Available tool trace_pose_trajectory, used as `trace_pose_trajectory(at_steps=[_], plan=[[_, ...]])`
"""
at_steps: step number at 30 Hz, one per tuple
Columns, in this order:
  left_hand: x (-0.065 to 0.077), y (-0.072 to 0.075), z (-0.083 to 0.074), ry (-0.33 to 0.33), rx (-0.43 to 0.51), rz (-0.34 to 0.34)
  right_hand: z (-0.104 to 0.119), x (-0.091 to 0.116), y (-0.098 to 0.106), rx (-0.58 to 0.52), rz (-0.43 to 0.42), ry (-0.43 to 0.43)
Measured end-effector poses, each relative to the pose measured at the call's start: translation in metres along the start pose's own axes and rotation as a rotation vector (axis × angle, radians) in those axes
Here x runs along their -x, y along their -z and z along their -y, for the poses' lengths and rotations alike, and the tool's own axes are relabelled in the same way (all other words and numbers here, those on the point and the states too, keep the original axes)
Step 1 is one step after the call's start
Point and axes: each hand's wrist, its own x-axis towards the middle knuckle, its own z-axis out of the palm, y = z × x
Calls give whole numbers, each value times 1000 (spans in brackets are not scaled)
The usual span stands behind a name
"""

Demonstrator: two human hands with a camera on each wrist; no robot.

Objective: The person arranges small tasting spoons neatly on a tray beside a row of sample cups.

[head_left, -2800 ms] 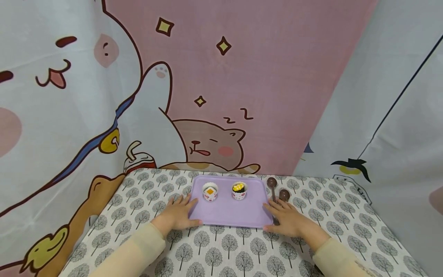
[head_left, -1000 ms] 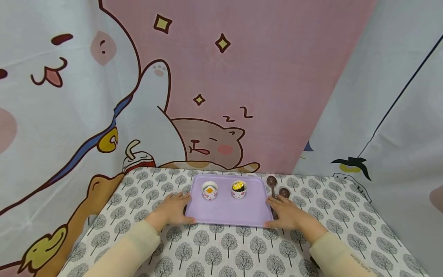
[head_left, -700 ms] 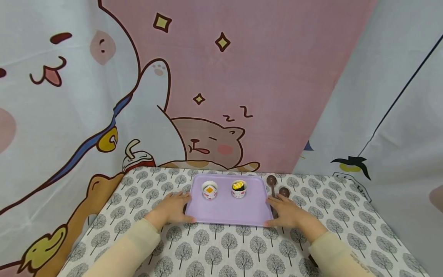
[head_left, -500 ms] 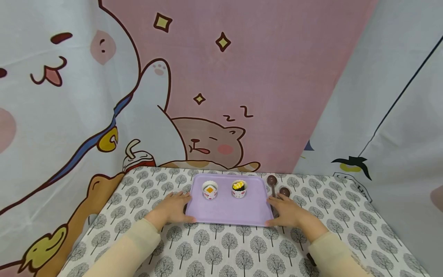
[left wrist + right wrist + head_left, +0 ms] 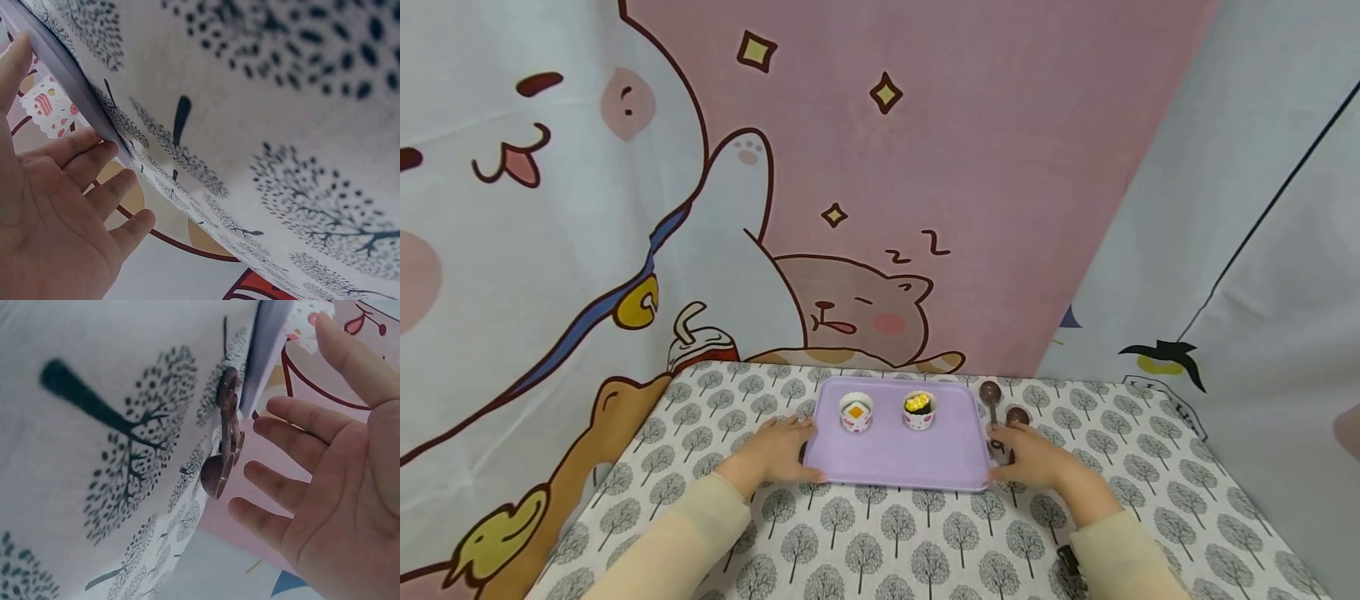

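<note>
A lilac tray [image 5: 895, 467] lies on the tree-print tablecloth with two small paper cups on it. The left cup [image 5: 856, 423] shows a white and orange top; the right cup [image 5: 918, 421] has yellow over black. My left hand [image 5: 778, 450] rests at the tray's left edge, its extended fingertips at the rim in the left wrist view. Just right of the tray, my right hand [image 5: 1033, 456] hovers with fingers spread and nothing in them. Beneath and beyond it lie two brown spoons, one with its bowl [image 5: 990, 392] farther back, the other spoon [image 5: 1017, 416] partly hidden by the hand.
A cartoon-print curtain [image 5: 985, 167] hangs right behind the table's far edge, and a whitish curtain [image 5: 1285, 333] closes off the right side. Printed tablecloth [image 5: 887, 550] stretches in front of the tray. A dark item [image 5: 1070, 560] shows beside the right sleeve.
My right hand has come off the tray's right edge and shifted right over the spoons. My left hand moved slightly left earlier, then stayed at the rim. Cups keep their places on the tray.
</note>
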Motion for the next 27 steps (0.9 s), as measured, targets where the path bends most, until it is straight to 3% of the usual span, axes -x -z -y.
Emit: trace_pose_trajectory(at_steps=[11,16,24,27], plan=[[2,5,-1,2,-14,6,-6,5,9,-92,9,-45],[3,4,-2,2,-1,8,-6,5,13,-104,-29,-82],[3,3,-1,5,13,15,-11,-2,16,-251,-95,-166],[3,2,-2,2,8,20,-12,-1,15,-378,-118,-237]])
